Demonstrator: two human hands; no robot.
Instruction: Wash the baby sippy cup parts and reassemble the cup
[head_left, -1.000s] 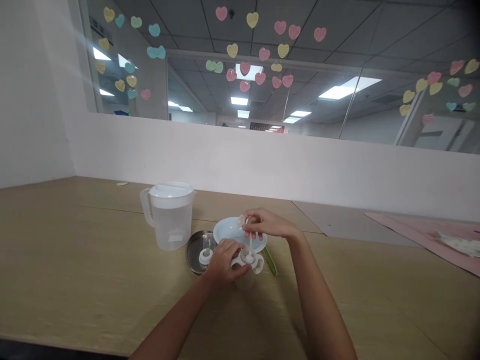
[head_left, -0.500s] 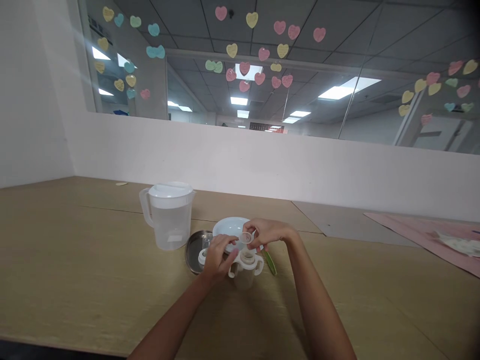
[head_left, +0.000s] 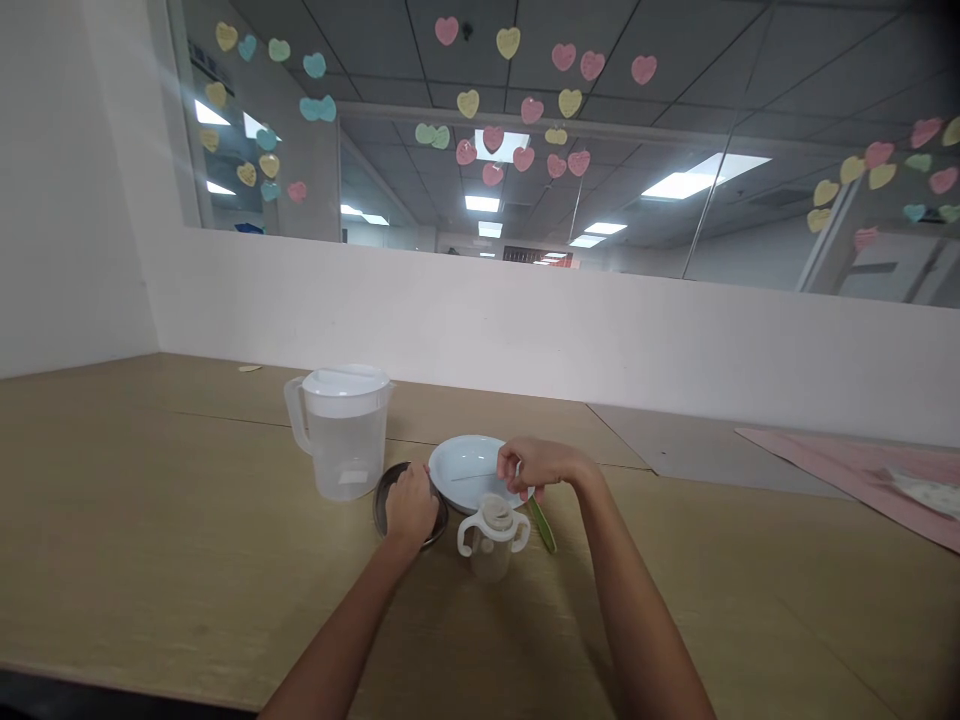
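Observation:
A small white cup with two handles (head_left: 491, 540) stands on the wooden table. Behind it lies a pale blue plate (head_left: 465, 465) with a thin straw-like tube across it. My right hand (head_left: 536, 465) hovers over the plate's right edge, its fingers pinched on the end of that tube. My left hand (head_left: 411, 508) rests curled over a round metal dish (head_left: 382, 497) to the left of the cup, covering most of it; what its fingers hold is hidden.
A clear plastic jug with a white lid (head_left: 341, 430) stands left of the dish. A green utensil (head_left: 541, 525) lies right of the cup. A pink sheet (head_left: 862, 465) lies at the far right. A white partition wall runs behind the table.
My left hand left the cup and moved left onto the metal dish. My right hand lowered the tube from above the cup onto the plate.

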